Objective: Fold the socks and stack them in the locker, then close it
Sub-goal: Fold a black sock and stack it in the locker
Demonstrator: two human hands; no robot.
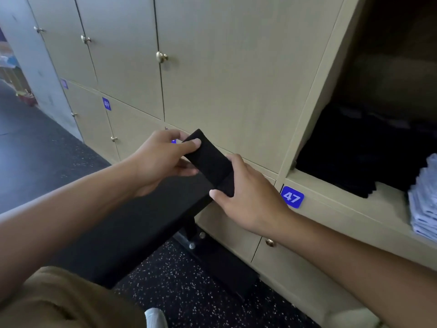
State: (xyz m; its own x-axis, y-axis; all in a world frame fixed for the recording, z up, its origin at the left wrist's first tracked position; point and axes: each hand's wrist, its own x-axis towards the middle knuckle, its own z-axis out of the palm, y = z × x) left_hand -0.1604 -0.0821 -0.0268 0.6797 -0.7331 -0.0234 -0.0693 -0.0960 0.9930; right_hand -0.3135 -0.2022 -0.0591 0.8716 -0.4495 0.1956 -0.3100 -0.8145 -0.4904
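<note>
Between the two hands, in mid-air in front of the closed locker doors, sits a folded black sock (209,162). Left hand (160,159) has fingers (192,143) clamped on its far end, thumb over the top; right hand (248,192) pinches the near end, thumb (214,194) under the edge.

Risks, my read:
- Sock is soft, limp knit. Release either pinch early and the fold springs open or droops.
- Grip is only at the ends, middle unsupported, so layers could slide apart on the move right.
- Open locker (331,185) shelf already carries a dark folded stack (350,166) and a pale folded pile (423,202). A sloppy set-down could topple or skew them.
- Black on black: hard to see edge alignment on the dark stack.

Materials: sock matte, flat rectangular strip. Locker fronts smooth beige laminate, round brass knobs (162,57), glossy blue number tag (292,197). Padded black desk (142,233) below the hands. Floor (189,292) is speckled rubber.
</note>
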